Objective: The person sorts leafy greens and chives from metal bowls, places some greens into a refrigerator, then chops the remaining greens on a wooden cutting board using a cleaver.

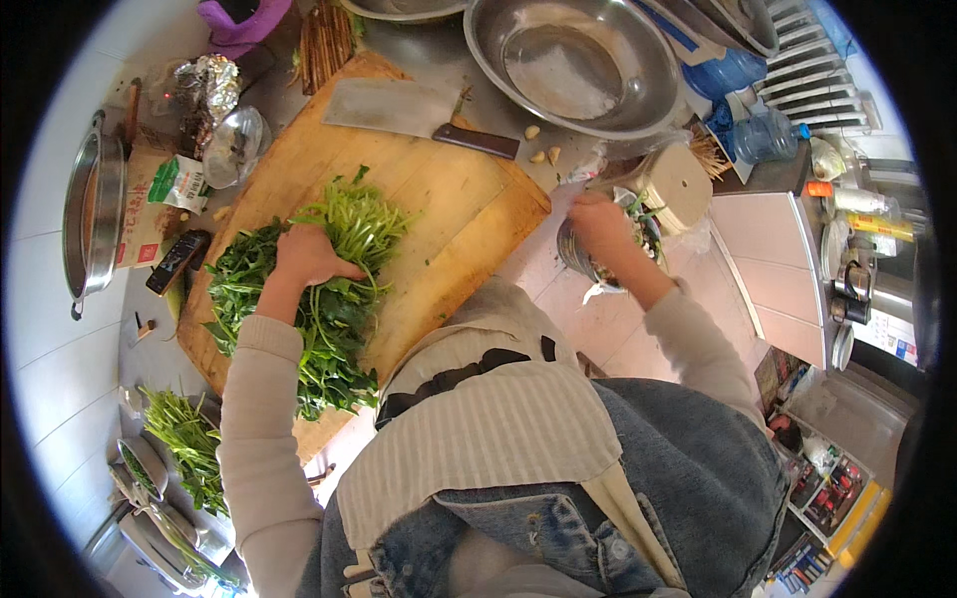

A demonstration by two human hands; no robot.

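A bunch of leafy greens (336,329) with pale cut stems lies on the left part of a thick wooden cutting board (456,202). My left hand (310,254) grips the bunch from above, its thumb stretched across the stems and its fingertips hidden among the leaves. Over a waste bin (574,250) holding vegetable scraps, to the right of the board, is my right hand (598,220). Its fingers are curled and blurred, so whether something is in them cannot be made out. A cleaver (396,108) rests flat at the board's far edge, its dark handle to the right.
Beyond the board stand a large steel basin (568,67) and some garlic cloves (538,157). A phone (178,261), a steel pot (93,217) and a plastic packet (179,183) are at the left. More greens (183,441) lie at the lower left. A roll of brown paper (680,187) sits near the bin.
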